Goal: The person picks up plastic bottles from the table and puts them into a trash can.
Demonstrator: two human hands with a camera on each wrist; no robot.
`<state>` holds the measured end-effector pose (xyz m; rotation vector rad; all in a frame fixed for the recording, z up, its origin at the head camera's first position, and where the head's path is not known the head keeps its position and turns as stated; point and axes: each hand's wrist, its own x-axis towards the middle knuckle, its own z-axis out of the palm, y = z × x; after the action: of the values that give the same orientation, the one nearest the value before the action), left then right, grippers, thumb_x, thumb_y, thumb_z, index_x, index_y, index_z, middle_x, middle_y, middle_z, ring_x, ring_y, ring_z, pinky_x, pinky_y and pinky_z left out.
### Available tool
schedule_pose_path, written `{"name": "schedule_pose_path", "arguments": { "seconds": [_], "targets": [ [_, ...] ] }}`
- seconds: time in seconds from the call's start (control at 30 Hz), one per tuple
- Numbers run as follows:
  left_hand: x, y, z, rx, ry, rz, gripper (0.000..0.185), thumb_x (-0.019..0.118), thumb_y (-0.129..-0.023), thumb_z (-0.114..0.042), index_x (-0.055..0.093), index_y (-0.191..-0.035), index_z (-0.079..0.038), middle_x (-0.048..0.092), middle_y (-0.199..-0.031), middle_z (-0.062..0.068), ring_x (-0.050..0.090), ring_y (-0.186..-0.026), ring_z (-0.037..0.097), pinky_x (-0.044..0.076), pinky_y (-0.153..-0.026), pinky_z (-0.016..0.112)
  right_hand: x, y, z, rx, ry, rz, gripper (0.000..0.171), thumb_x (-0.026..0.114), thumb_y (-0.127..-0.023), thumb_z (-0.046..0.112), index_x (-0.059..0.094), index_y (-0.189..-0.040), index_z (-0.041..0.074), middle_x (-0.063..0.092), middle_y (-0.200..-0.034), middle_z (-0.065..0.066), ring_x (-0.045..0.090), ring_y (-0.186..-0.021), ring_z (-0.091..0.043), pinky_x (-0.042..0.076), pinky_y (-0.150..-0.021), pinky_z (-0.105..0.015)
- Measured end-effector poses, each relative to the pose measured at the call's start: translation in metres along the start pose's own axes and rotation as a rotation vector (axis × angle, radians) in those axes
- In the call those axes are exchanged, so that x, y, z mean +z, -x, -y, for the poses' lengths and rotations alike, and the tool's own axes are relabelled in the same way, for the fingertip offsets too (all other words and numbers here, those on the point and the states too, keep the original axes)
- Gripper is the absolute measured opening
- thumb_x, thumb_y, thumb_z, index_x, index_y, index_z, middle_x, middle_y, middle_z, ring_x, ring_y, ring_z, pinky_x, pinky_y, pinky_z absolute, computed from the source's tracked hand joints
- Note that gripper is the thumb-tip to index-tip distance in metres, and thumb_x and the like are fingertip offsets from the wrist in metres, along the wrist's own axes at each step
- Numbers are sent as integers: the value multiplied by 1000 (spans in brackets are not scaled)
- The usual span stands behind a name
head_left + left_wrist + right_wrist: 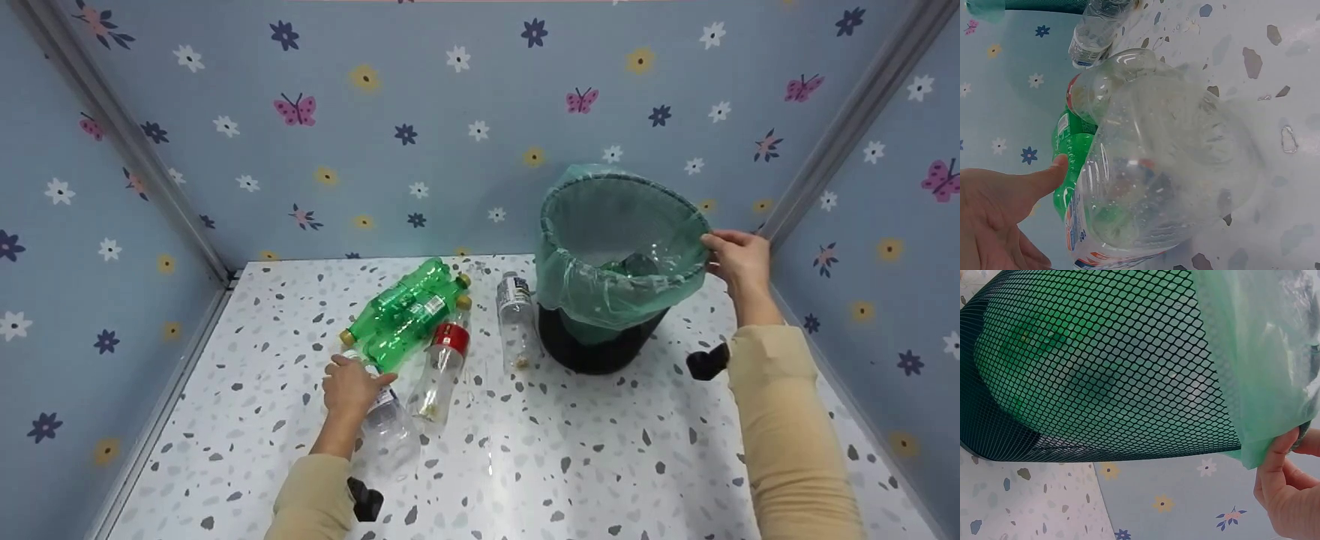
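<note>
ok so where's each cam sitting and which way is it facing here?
Head: worn high, looks forward and down at the speckled table; both sleeves and hands show.
Left wrist: low by the left hand, faces the clear bottle.
Right wrist: below the right hand, looks up along the mesh bin.
Shared: head and right wrist both show the green bag.

No legible text anywhere. Labels exist but can't be read: red band on the clear bottle (442, 367) at centre of the head view, white patch on the green bottles (409, 311) just left of it, dark label on the small bottle (514, 315) beside the bin. In the left wrist view, the blue-and-red print on the big bottle (1168, 163), lower left of frame, is too blurred to make out.
</note>
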<state>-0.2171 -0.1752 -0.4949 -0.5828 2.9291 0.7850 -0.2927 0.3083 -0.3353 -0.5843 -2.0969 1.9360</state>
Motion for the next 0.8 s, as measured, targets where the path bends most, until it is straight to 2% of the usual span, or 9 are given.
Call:
{"name": "schedule_pose_path", "arguments": {
  "seconds": [0.17, 0.23, 0.33, 0.4, 0.47, 0.6, 0.8],
  "targets": [
    [1, 2, 7, -19, 14, 44, 104, 69, -71, -46, 17, -122, 28, 37, -111, 43, 48, -94, 50, 42, -75, 52, -1, 0, 0, 5, -7, 0, 8, 58, -84, 9, 55, -91, 6, 53, -77, -2, 54, -59, -8, 46, -49, -17],
    [1, 3, 9, -10, 10, 47, 94, 68, -71, -48, 30, -115, 27, 43, -105, 40, 51, -87, 45, 44, -71, 49, -1, 0, 0, 7, -4, -1, 8, 59, -84, 9, 55, -90, 6, 53, -77, -1, 54, -59, -8, 46, -48, -17],
    [0, 3, 11, 6, 12, 42, 67, 68, -71, -48, 50, -88, 14, 52, -84, 25, 53, -70, 32, 45, -59, 41, -1, 0, 0, 7, -17, -3, 7, 59, -84, 8, 55, -90, 6, 53, -75, -1, 54, -59, -8, 46, -48, -17],
    [0, 4, 12, 9, 21, 44, 54, 68, -71, -49, 50, -70, 2, 48, -70, 14, 47, -60, 23, 41, -51, 35, -1, 0, 0, 2, -16, -1, 9, 59, -83, 9, 56, -91, 6, 53, -75, -1, 54, -58, -8, 45, -48, -17],
    [-1, 4, 13, 11, 34, 45, 49, 68, -70, -48, 47, -63, -4, 44, -62, 7, 42, -54, 18, 36, -47, 31, 0, 0, 0, -4, -12, 1, 13, 60, -83, 10, 56, -94, 4, 53, -76, 0, 53, -59, -8, 45, -48, -17],
    [-3, 5, 14, 21, 51, 48, 47, 68, -70, -46, 46, -62, -6, 43, -58, 4, 40, -52, 16, 35, -45, 29, 0, 0, 0, -9, 21, -1, 23, 60, -84, 13, 55, -103, 1, 52, -79, -1, 53, -60, -8, 44, -48, -16],
    [-7, 7, 17, 7, 89, 74, 42, 69, -71, -38, 52, -70, 0, 47, -64, 8, 45, -58, 20, 42, -53, 35, -1, -1, -1, -15, 26, 1, 14, 59, -84, 11, 55, -96, 5, 52, -78, 0, 53, -61, -7, 44, -48, -15]
  ]
}}
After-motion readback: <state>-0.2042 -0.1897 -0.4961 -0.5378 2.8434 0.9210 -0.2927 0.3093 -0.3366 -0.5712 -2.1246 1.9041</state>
